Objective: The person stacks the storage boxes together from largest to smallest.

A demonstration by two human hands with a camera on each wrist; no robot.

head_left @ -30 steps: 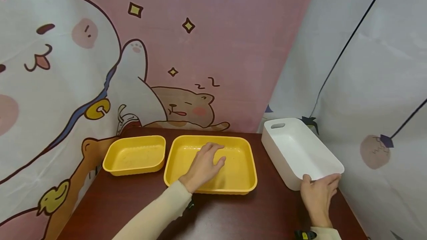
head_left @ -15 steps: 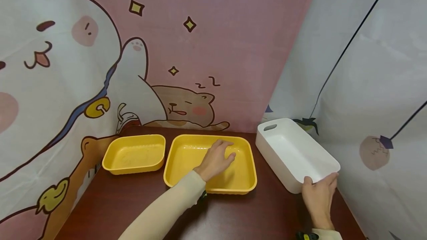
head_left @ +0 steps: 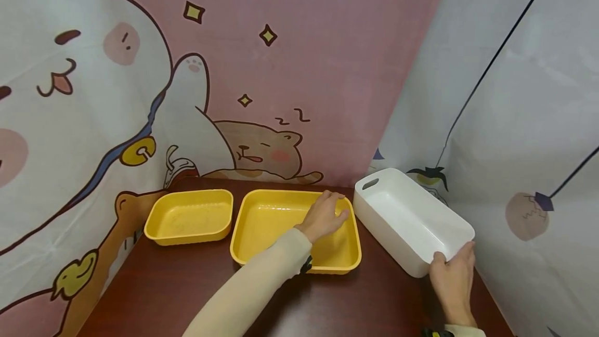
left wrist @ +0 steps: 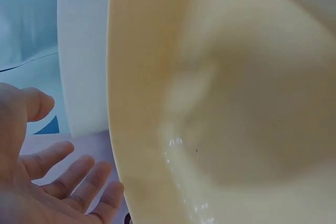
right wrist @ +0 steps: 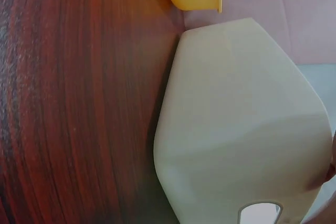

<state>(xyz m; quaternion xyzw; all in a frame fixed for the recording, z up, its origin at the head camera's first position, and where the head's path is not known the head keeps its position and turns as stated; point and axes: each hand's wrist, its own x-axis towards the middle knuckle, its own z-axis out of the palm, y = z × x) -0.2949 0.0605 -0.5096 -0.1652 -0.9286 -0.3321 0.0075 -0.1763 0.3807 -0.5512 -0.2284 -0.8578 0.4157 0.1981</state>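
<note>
On brown table (head_left: pixel 360 306), holding white box (head_left: pixel 416 217), pointed longways toward back left, with right hand (head_left: pixel 453 281); left hand (head_left: pixel 324 216) wide near big yellow tray (head_left: pixel 269 222).

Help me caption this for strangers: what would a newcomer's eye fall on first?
Probably the huge cartoon cat at the left of the head view. Next come the small yellow tray and the larger yellow tray, side by side on the dark red table. Then the white bin to their right, its near end held in the person's right grip.
</note>
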